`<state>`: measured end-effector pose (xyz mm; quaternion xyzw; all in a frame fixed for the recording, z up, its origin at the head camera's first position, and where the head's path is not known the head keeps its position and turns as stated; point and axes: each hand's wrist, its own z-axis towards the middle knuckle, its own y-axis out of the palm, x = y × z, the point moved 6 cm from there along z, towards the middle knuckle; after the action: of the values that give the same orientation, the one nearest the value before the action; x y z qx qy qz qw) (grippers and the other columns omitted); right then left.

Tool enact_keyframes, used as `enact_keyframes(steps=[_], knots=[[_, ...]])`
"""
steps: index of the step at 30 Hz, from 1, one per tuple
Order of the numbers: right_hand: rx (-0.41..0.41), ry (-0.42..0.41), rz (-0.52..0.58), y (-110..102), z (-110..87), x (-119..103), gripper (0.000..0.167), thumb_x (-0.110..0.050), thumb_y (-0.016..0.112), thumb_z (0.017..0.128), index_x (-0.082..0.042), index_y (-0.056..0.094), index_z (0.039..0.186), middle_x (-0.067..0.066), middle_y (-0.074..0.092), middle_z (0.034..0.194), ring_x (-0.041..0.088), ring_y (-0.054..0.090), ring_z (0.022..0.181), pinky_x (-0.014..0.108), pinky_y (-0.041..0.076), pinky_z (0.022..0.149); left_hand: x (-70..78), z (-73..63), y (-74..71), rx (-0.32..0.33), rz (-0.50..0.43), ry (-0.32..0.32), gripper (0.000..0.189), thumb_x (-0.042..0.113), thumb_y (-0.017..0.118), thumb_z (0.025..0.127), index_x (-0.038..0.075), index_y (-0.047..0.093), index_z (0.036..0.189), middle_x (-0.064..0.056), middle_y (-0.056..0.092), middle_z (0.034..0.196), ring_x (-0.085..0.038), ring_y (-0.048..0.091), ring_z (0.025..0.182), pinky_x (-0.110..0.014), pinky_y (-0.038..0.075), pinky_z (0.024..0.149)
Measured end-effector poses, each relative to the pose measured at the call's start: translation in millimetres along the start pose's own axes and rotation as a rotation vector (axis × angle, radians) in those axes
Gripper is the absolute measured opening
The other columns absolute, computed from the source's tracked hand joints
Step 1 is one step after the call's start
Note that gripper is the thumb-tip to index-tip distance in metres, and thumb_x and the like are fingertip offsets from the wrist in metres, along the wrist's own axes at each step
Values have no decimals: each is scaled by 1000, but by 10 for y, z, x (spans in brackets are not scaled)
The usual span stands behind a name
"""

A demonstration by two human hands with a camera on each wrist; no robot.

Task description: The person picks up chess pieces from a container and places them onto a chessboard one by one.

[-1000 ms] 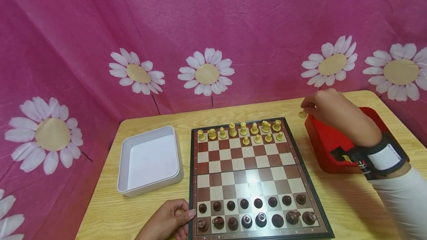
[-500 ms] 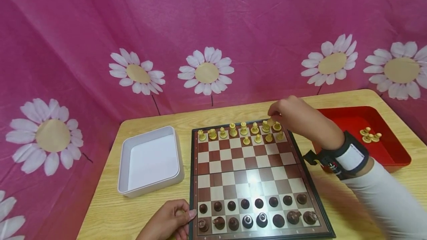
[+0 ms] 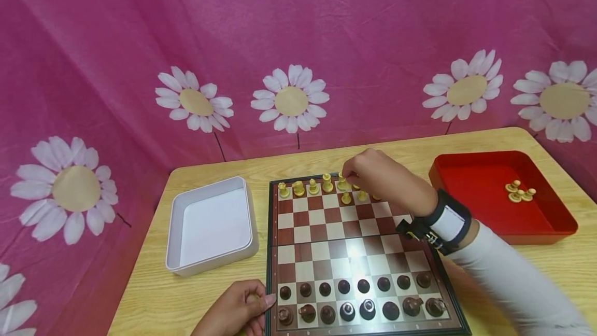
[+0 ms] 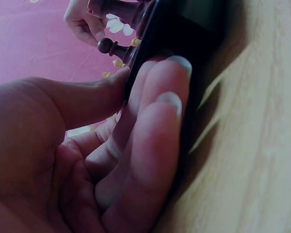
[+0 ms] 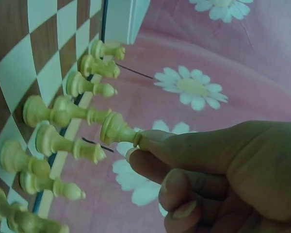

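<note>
My right hand (image 3: 382,178) is above the far rows of the chessboard (image 3: 326,253). Thumb and forefinger pinch a cream pawn (image 5: 117,130) by its head, base pointing at the board and clear of the squares. Below it stand cream pieces, among them a king or queen (image 3: 328,184) and a pawn (image 3: 346,198); my hand hides some of them in the head view. At the near left corner my left hand (image 3: 235,307) grips the board's edge, thumb on top and fingers (image 4: 157,141) underneath. Dark pieces (image 3: 367,309) fill the two near rows.
A red tray (image 3: 471,196) on the right holds several cream pawns (image 3: 520,192). Left of the board sits a white tray (image 3: 214,227). A pink cloth (image 3: 373,25) with daisies hangs behind the wooden table (image 3: 154,294).
My right hand has carried the pawn leftward from beside the red tray to over the far cream pieces. The left hand has stayed at the board's edge.
</note>
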<state>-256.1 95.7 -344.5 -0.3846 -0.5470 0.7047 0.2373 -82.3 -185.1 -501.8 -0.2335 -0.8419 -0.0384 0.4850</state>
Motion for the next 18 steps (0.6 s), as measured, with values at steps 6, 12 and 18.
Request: enact_keyframes(steps=[6,12,18], knots=[[-3,-37,-20,130,78,-84,8,-5,82,88,-9,81,96,1,75,82,12,60,70,26,56,66,-13,9,-5,-2,-3,0,29,31,69,100,5,62,89,1,65,61,-9,62,52,-21,52,48],[-9,-63,19,254,139,-129,5,-5,82,88,-9,80,90,0,71,76,10,54,65,22,47,59,-5,11,-13,-2,10,14,30,31,69,101,5,62,89,1,65,61,-9,62,52,-21,52,48],[-29,-65,77,360,208,-114,12,-3,76,92,-10,77,83,-5,62,68,7,47,61,21,40,56,7,9,-22,-5,15,19,29,29,68,101,4,62,89,1,64,61,-9,63,52,-21,52,48]])
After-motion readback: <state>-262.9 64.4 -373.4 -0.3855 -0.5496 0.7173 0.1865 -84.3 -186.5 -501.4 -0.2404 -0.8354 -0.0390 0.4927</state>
